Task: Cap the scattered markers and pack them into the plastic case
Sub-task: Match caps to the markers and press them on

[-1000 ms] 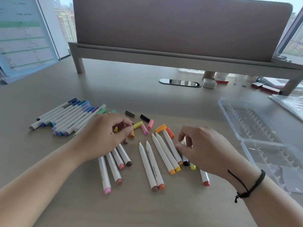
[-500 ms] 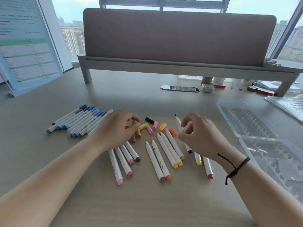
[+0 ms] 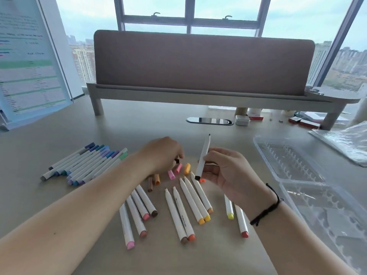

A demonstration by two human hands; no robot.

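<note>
White marker (image 3: 203, 158) upright, pinched in right hand (image 3: 228, 175) fingers (image 3: 211, 155).

A high-rise office: a worktop (image 3: 139, 124) with a fabric divider screen (image 3: 202, 62), cable grommet (image 3: 209, 121), printed chart (image 3: 29, 62), and tall windows (image 3: 190, 16) over city towers.

An uncapped white marker with a black tip (image 3: 203, 157) stands nearly upright, off the worktop. Uncapped white markers (image 3: 186, 207) lie fanned below it, coloured ends nearest. Loose caps (image 3: 179, 169) in pink, orange and brown lie scattered just beyond them. Capped blue and purple markers (image 3: 87, 163) lie bundled at left. The clear plastic case (image 3: 294, 167) lies open at right, seemingly empty.
</note>
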